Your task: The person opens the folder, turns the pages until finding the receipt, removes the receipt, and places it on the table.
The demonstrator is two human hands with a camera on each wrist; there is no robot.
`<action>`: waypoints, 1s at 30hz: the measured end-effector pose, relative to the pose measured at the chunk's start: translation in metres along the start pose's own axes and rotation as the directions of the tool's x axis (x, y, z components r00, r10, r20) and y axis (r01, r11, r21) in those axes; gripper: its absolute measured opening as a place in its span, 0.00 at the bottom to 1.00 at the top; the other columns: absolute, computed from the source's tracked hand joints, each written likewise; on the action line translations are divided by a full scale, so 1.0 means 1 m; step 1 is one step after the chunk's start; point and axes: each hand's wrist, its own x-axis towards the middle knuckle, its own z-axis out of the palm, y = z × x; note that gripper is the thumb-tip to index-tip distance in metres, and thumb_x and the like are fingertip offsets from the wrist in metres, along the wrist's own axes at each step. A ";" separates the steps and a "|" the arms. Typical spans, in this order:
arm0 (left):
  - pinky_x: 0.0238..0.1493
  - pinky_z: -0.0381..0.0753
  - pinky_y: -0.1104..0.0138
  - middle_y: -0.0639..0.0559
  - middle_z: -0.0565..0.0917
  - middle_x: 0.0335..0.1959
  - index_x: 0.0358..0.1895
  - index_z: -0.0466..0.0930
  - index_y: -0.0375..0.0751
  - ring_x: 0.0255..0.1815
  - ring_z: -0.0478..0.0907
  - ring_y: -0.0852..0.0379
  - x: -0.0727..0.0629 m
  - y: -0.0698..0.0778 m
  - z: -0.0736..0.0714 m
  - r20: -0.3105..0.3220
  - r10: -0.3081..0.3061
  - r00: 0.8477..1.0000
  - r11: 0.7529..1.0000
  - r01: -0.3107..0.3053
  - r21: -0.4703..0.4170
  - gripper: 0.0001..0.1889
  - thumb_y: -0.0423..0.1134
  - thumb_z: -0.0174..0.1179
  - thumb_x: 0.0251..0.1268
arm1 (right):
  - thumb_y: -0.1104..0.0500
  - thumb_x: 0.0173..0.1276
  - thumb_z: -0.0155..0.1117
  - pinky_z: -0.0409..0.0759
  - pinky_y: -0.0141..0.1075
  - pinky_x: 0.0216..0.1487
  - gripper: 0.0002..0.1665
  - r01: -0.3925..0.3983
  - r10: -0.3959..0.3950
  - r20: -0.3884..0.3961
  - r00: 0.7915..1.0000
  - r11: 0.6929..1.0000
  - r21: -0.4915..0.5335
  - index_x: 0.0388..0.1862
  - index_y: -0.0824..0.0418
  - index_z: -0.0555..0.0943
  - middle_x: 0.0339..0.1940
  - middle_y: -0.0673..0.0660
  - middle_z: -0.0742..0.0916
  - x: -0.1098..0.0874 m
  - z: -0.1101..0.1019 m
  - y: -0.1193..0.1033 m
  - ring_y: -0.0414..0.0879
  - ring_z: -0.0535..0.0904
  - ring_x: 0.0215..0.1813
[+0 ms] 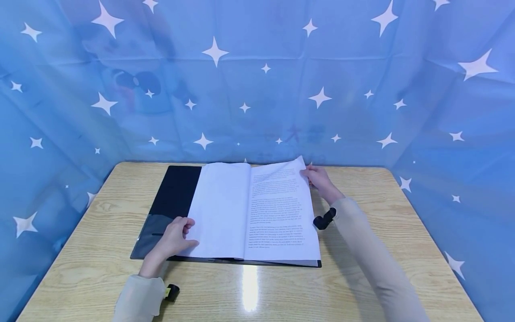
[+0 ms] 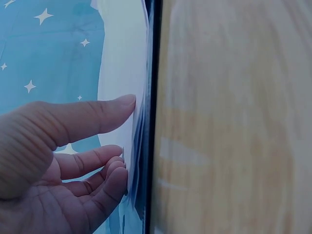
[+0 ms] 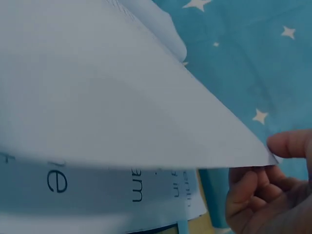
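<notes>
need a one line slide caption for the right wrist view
Right hand pinching a raised page by its corner over a printed sheet, starry cloth behind.

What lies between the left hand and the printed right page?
The blank-looking left page lies between the left hand and the printed right page; the head view shows it.

White glare (image 1: 250,288) streaks the brightly lit tabletop (image 1: 410,232) in the head view, while both wrist views look dimmer.
</notes>
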 end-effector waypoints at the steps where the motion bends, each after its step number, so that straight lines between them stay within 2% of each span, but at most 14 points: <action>1: 0.36 0.74 0.62 0.47 0.71 0.35 0.47 0.74 0.28 0.35 0.68 0.52 0.000 0.000 0.000 0.000 -0.001 1.000 1.000 0.001 0.000 0.24 0.29 0.72 0.42 | 0.57 0.69 0.51 0.67 0.38 0.37 0.20 0.009 -0.009 0.014 1.000 1.000 0.002 0.55 0.69 0.71 0.31 0.52 0.77 -0.002 0.000 -0.001 0.43 0.70 0.30; 6: 0.36 0.74 0.63 0.47 0.71 0.35 0.47 0.74 0.28 0.35 0.68 0.53 0.000 0.000 0.000 -0.005 -0.001 1.000 1.000 0.001 0.014 0.24 0.29 0.72 0.43 | 0.56 0.71 0.50 0.70 0.39 0.42 0.23 0.021 -0.023 0.091 0.996 1.000 0.023 0.61 0.66 0.69 0.44 0.57 0.80 -0.010 0.001 -0.003 0.43 0.76 0.36; 9: 0.36 0.74 0.63 0.47 0.71 0.34 0.46 0.74 0.28 0.35 0.68 0.53 0.000 0.000 0.000 -0.005 0.001 1.000 1.000 -0.001 0.020 0.24 0.29 0.72 0.43 | 0.57 0.71 0.51 0.73 0.38 0.42 0.24 0.030 -0.034 0.117 0.993 0.999 0.029 0.62 0.66 0.68 0.48 0.60 0.80 -0.013 0.002 -0.003 0.43 0.77 0.38; 22: 0.36 0.74 0.62 0.46 0.71 0.36 0.47 0.74 0.28 0.36 0.68 0.52 -0.001 0.001 -0.001 0.005 0.004 1.000 1.000 -0.004 0.004 0.24 0.29 0.71 0.43 | 0.59 0.71 0.51 0.77 0.37 0.40 0.24 0.048 -0.061 0.226 0.972 0.997 0.059 0.62 0.67 0.69 0.47 0.59 0.82 -0.029 0.006 -0.014 0.43 0.81 0.38; 30: 0.36 0.74 0.62 0.47 0.71 0.36 0.47 0.74 0.28 0.36 0.68 0.52 0.000 0.001 -0.002 0.010 0.004 1.000 1.000 -0.004 0.002 0.24 0.29 0.71 0.43 | 0.57 0.71 0.51 0.77 0.38 0.41 0.23 0.099 -0.113 0.287 0.951 0.993 0.063 0.60 0.70 0.70 0.46 0.60 0.83 -0.039 0.010 -0.022 0.45 0.82 0.39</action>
